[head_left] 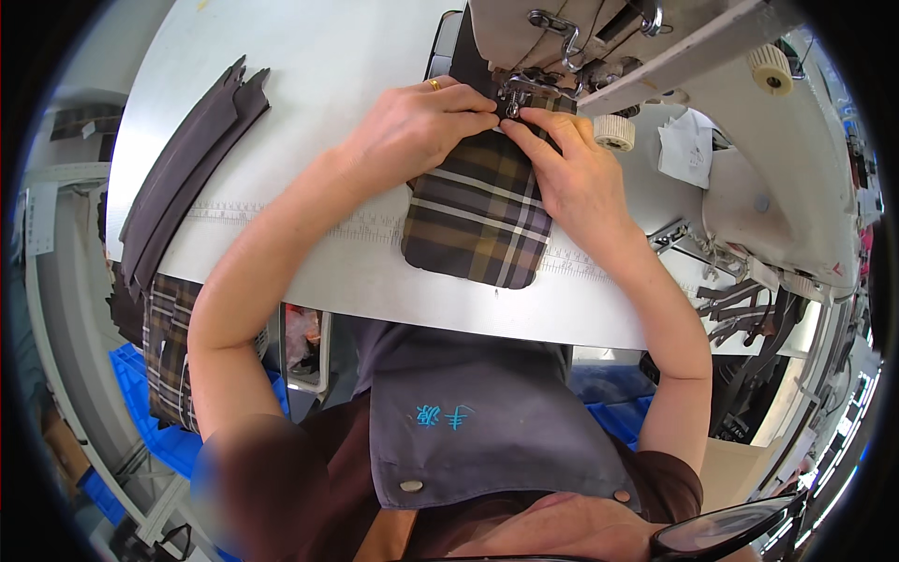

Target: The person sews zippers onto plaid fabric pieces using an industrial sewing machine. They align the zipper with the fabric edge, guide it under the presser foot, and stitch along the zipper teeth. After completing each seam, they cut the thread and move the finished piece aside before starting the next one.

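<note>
A plaid fabric piece [478, 220] in brown, black and white, with rounded near corners, lies flat on the white sewing table. Its far end runs under the presser foot [513, 101] of the sewing machine [571, 47]. My left hand [421, 131], a ring on one finger, pinches the cloth's edge just left of the foot, fingers pressed together. From the right, my right hand [581, 173] grips the same cloth, thumb and forefinger drawn in close to the foot. The two hands' fingertips nearly meet. Fingers hide part of the cloth there, and the needle cannot be made out.
Long dark fabric strips [183, 169] lie at the table's left. More plaid cloth [169, 351] hangs over a blue crate [140, 393] below. A ruler scale [361, 225] crosses the tabletop. Dark zipper-like strips [740, 309] hang at right; white paper [686, 148] sits by the machine.
</note>
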Tool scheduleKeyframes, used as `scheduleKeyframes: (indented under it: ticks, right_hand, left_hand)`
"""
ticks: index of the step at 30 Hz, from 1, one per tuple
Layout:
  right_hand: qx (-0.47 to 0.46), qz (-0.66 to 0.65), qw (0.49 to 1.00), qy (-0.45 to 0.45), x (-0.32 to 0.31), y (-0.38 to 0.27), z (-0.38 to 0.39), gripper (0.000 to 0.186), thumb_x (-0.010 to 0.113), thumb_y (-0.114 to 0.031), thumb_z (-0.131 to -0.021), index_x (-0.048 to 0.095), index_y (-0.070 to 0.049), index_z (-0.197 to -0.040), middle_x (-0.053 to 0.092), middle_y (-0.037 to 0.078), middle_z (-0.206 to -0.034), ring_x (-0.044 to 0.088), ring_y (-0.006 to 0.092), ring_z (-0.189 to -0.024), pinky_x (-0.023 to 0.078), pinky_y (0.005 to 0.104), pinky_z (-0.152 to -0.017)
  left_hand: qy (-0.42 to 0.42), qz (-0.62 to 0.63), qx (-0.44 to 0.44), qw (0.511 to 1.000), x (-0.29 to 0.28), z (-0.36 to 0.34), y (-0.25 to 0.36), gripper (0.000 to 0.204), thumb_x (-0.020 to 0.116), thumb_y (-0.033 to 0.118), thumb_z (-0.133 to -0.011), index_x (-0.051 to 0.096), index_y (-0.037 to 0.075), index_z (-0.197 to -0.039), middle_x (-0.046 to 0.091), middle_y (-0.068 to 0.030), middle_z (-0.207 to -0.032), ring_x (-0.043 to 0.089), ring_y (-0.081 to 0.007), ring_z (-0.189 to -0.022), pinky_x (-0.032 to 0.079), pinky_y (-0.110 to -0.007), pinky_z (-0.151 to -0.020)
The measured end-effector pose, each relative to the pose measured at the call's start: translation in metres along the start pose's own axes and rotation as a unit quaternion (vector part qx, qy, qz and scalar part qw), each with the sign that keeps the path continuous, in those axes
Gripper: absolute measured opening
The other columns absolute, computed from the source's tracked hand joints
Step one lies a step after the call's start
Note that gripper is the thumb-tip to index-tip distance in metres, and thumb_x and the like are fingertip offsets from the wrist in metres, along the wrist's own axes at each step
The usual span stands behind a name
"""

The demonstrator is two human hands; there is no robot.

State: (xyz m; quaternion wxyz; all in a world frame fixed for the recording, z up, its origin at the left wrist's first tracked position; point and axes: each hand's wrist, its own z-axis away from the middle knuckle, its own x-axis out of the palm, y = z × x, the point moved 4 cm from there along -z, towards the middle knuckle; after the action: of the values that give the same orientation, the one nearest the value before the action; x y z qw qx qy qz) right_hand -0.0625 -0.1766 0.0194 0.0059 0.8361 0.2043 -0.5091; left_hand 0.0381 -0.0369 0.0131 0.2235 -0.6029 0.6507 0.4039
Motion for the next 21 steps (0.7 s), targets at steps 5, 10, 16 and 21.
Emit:
scheduleKeyframes:
  ticks: [5,10,16,21]
  right_hand:
    - [0.009,0.02,1.0,0.0,0.004,0.006,-0.001,0.041,0.061,0.002,-0.069,0.064,-0.01,-0.108,0.063,0.007,-0.101,0.057,0.0272,-0.083,0.048,0.0363,-0.069]
    - [0.022,0.035,0.999,-0.01,0.006,0.01,-0.002,0.043,0.061,0.002,-0.07,0.063,-0.012,-0.11,0.064,0.004,-0.106,0.054,0.026,-0.075,0.047,0.0358,-0.064]
    - [0.014,0.031,0.999,0.003,0.005,0.01,-0.003,0.043,0.061,0.003,-0.07,0.062,-0.011,-0.11,0.064,0.004,-0.109,0.054,0.0251,-0.074,0.047,0.0355,-0.066]
    - [0.023,0.031,0.999,-0.004,0.005,0.011,-0.004,0.044,0.061,0.003,-0.07,0.062,-0.011,-0.112,0.063,0.004,-0.11,0.055,0.0252,-0.079,0.047,0.0352,-0.069]
  left_hand:
    - [0.013,0.009,-0.027,1.0,0.005,-0.004,-0.01,0.021,0.064,0.001,-0.073,0.07,0.007,-0.092,0.066,-0.0027,-0.096,0.063,-0.0254,-0.086,0.054,-0.032,-0.075]
    - [0.028,-0.003,-0.023,0.999,0.007,-0.007,-0.014,0.025,0.058,0.002,-0.07,0.07,0.009,-0.091,0.067,-0.0002,-0.094,0.063,-0.0201,-0.086,0.053,-0.03,-0.072]
    - [0.039,-0.008,-0.017,0.999,0.007,-0.009,-0.013,0.025,0.059,0.001,-0.069,0.07,0.008,-0.09,0.067,-0.0005,-0.093,0.063,-0.0205,-0.086,0.053,-0.031,-0.072]
    - [0.035,0.005,-0.031,0.999,0.008,-0.009,-0.016,0.024,0.059,0.0,-0.069,0.07,0.008,-0.089,0.067,-0.0016,-0.092,0.063,-0.0212,-0.086,0.053,-0.031,-0.072]
